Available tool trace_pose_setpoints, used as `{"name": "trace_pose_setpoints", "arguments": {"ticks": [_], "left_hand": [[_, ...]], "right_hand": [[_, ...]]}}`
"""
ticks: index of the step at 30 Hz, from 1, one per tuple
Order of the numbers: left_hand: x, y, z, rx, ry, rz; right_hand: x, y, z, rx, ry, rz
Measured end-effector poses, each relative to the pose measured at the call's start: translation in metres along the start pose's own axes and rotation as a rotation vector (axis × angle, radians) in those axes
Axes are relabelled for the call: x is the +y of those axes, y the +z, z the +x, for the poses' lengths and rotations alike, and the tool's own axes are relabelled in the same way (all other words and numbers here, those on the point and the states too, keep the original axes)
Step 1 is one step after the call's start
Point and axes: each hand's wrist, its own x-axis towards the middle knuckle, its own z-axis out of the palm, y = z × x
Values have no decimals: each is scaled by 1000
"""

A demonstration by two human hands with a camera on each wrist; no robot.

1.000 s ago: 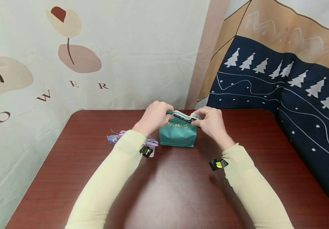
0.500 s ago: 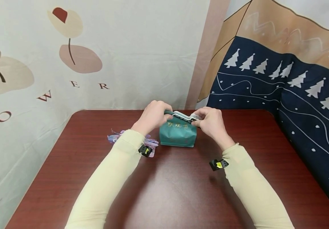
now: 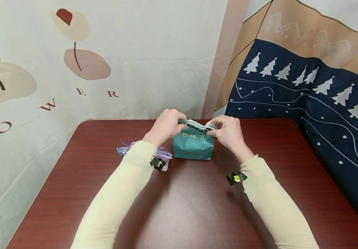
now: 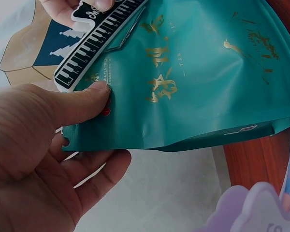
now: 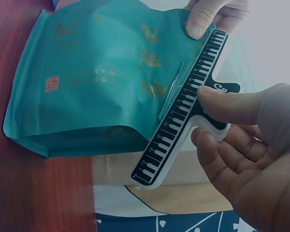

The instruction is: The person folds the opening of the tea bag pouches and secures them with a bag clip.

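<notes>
A green foil tea bag [image 3: 193, 147] with gold characters stands upright on the table, its top edge folded. Across that edge lies a long clip printed with piano keys [image 5: 183, 107], black and white with a humped handle. My right hand [image 3: 227, 130] pinches the handle between thumb and fingers, as the right wrist view shows. With the thumb on the front and fingers behind, my left hand [image 3: 167, 125] grips the bag's top corner beyond the clip's end. A thin bent metal wire [image 5: 171, 92] lies on the bag's face alongside the clip.
Purple and pink printed items [image 3: 166, 155] lie left of the bag, partly behind my left sleeve; a lilac wavy-edged piece [image 4: 256, 208] shows close up in the left wrist view. Printed cloths [image 3: 166, 69] hang behind the brown wooden table [image 3: 191, 200].
Both hands and the clip have shifted very slightly left. The bag stays in place, and both hands keep their grips.
</notes>
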Motion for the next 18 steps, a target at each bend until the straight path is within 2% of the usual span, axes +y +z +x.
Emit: {"name": "trace_pose_setpoints", "arguments": {"ticks": [6,18], "left_hand": [[0,0,1,1,1,13],[2,-2,1,-15,-50,-8]], "right_hand": [[-3,0,1,5,1,13],[-6,1,0,4,23,47]]}}
